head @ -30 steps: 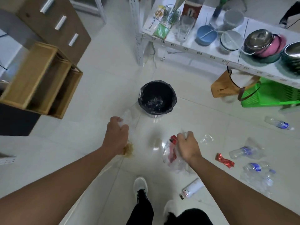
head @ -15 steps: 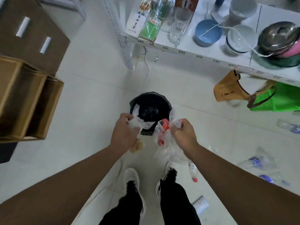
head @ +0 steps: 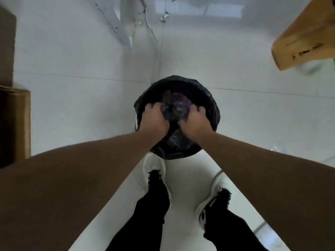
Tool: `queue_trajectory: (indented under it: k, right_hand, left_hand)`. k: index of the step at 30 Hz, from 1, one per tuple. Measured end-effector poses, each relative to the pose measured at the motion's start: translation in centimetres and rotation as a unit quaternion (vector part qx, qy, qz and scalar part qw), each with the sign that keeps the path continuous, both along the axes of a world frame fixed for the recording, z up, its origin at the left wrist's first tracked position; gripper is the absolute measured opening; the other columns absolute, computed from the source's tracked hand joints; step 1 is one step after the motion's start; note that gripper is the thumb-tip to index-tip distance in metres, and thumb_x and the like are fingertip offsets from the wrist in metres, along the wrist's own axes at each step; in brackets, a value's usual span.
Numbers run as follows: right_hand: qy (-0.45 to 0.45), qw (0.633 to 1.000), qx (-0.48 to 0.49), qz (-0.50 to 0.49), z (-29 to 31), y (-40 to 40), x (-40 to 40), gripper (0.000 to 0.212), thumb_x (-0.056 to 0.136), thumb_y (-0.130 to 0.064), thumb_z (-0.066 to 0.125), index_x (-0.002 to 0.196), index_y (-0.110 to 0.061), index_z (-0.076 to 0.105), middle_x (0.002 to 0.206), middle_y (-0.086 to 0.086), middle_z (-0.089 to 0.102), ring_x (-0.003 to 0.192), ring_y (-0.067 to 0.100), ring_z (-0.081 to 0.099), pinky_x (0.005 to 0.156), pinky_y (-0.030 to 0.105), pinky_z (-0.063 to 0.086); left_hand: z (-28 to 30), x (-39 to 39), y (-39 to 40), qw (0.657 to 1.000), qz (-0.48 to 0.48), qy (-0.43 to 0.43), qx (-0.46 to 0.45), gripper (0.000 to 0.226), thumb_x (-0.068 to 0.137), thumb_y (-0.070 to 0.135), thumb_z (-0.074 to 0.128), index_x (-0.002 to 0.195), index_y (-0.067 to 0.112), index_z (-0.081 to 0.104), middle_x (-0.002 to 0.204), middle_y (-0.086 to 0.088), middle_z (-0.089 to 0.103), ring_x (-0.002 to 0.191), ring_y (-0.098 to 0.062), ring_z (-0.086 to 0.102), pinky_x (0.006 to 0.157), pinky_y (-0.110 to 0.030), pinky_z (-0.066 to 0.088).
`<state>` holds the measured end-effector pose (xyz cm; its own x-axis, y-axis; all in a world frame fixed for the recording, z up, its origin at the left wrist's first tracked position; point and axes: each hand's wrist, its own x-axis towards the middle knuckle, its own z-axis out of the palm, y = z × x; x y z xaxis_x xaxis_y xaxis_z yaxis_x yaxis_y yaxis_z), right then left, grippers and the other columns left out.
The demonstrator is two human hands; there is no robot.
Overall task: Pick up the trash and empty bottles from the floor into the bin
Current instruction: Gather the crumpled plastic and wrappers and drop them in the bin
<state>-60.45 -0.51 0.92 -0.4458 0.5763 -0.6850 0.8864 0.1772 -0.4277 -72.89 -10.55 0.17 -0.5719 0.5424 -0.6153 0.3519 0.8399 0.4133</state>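
Trash (head: 175, 107) between curled fingers (head: 154, 106)

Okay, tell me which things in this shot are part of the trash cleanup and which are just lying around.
Part of the job:
- bin with black liner
- crumpled clear plastic inside it
- left hand and right hand, both pressed into the bin

Just lying about:
- brown paper bag
- wooden furniture at the left edge

White tiled floor, softly lit

Pale glossy floor tiles (head: 81, 66) with thin grout lines; a wooden cabinet (head: 14, 124) at the left edge, a white shelf leg (head: 116, 20) up top.
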Motion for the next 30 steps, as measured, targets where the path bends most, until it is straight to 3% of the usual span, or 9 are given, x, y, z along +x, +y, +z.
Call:
queue_trajectory:
  k: [2, 4, 6, 9, 13, 18, 23, 26, 30]
  right_hand:
    - [0.013, 1.000, 0.001, 0.010, 0.0, -0.5, 0.1, 0.057, 0.104, -0.022, 0.055, 0.159, -0.014, 0.042, 0.169, 0.014, 0.028, 0.138, 0.040, 0.053, 0.116, 0.047, 0.043]
    - [0.082, 0.996, 0.045, 0.007, 2.0, -0.8, 0.9, 0.050, 0.103, -0.019, 0.053, 0.153, -0.017, 0.054, 0.169, 0.006, 0.034, 0.140, 0.030, 0.055, 0.115, 0.043, 0.045]
    - [0.133, 0.988, 0.079, 0.005, 5.0, -0.8, 2.5, 0.043, 0.100, -0.019, 0.056, 0.142, -0.019, 0.063, 0.163, 0.001, 0.043, 0.131, 0.024, 0.060, 0.103, 0.038, 0.053]
    - [0.151, 0.984, 0.090, 0.014, 10.4, -0.7, 6.4, 0.037, 0.095, -0.020, 0.065, 0.131, -0.020, 0.069, 0.153, -0.001, 0.052, 0.110, 0.019, 0.067, 0.084, 0.028, 0.055]
    - [0.134, 0.983, 0.078, -0.095, 16.6, -1.4, 12.8, 0.040, 0.093, -0.029, 0.074, 0.132, -0.021, 0.071, 0.141, -0.005, 0.060, 0.120, 0.014, 0.064, 0.095, 0.031, 0.056]
    - [0.042, 0.981, 0.024, -0.188, 21.4, -3.6, 21.1, 0.060, 0.091, -0.051, 0.075, 0.147, -0.033, 0.061, 0.159, -0.006, 0.047, 0.138, 0.012, 0.054, 0.106, 0.025, 0.039]
    - [-0.002, 0.938, 0.019, -0.347, 24.8, -6.3, 29.0, 0.075, 0.079, -0.069, 0.066, 0.147, -0.039, 0.057, 0.157, -0.006, 0.046, 0.136, 0.017, 0.052, 0.114, 0.039, 0.044]
    - [-0.005, 0.911, 0.031, -0.412, 25.8, -7.8, 33.7, 0.070, 0.083, -0.065, 0.070, 0.147, -0.039, 0.057, 0.154, -0.006, 0.046, 0.141, 0.020, 0.050, 0.117, 0.040, 0.043]
    - [-0.019, 0.884, 0.029, -0.465, 25.7, -10.1, 39.9, 0.075, 0.085, -0.064, 0.074, 0.152, -0.038, 0.054, 0.162, -0.006, 0.040, 0.149, 0.019, 0.041, 0.118, 0.039, 0.040]
  left_hand:
    - [0.5, -0.2, -0.3, 0.999, 0.024, 0.003, 0.027, 0.054, 0.092, 0.011, 0.065, 0.146, 0.014, 0.059, 0.148, -0.012, 0.054, 0.133, -0.030, 0.057, 0.118, -0.043, 0.044]
    - [2.4, -0.1, -0.6, 0.998, 0.021, 0.004, 0.061, 0.051, 0.093, 0.012, 0.064, 0.143, 0.015, 0.062, 0.143, -0.007, 0.060, 0.130, -0.023, 0.059, 0.116, -0.041, 0.048]
    - [4.6, 0.0, -1.1, 0.997, 0.009, -0.001, 0.081, 0.049, 0.094, 0.016, 0.065, 0.143, 0.017, 0.062, 0.140, -0.004, 0.062, 0.128, -0.020, 0.060, 0.112, -0.037, 0.049]
    - [8.5, 0.2, -1.6, 0.996, -0.018, -0.002, 0.083, 0.050, 0.094, 0.021, 0.066, 0.144, 0.018, 0.061, 0.139, -0.003, 0.062, 0.128, -0.020, 0.059, 0.109, -0.035, 0.049]
    - [14.1, 2.5, -1.0, 0.994, -0.070, -0.030, 0.078, 0.057, 0.095, 0.027, 0.071, 0.150, 0.021, 0.054, 0.146, -0.002, 0.055, 0.132, -0.018, 0.054, 0.106, -0.029, 0.042]
    - [19.3, 6.8, 0.6, 0.977, -0.166, -0.091, 0.102, 0.064, 0.092, 0.027, 0.076, 0.152, 0.021, 0.052, 0.146, 0.001, 0.052, 0.136, -0.015, 0.052, 0.112, -0.026, 0.038]
    - [22.3, 12.2, 2.9, 0.960, -0.239, -0.107, 0.101, 0.071, 0.090, 0.036, 0.077, 0.154, 0.026, 0.049, 0.148, 0.006, 0.051, 0.135, -0.013, 0.053, 0.115, -0.034, 0.044]
    - [23.0, 16.2, 4.4, 0.949, -0.287, -0.093, 0.091, 0.074, 0.088, 0.049, 0.072, 0.155, 0.034, 0.044, 0.152, 0.009, 0.048, 0.133, -0.010, 0.051, 0.109, -0.030, 0.038]
    - [23.5, 22.8, 5.6, 0.935, -0.335, -0.077, 0.083, 0.076, 0.086, 0.046, 0.074, 0.156, 0.037, 0.045, 0.150, 0.012, 0.047, 0.136, -0.017, 0.053, 0.108, -0.031, 0.040]
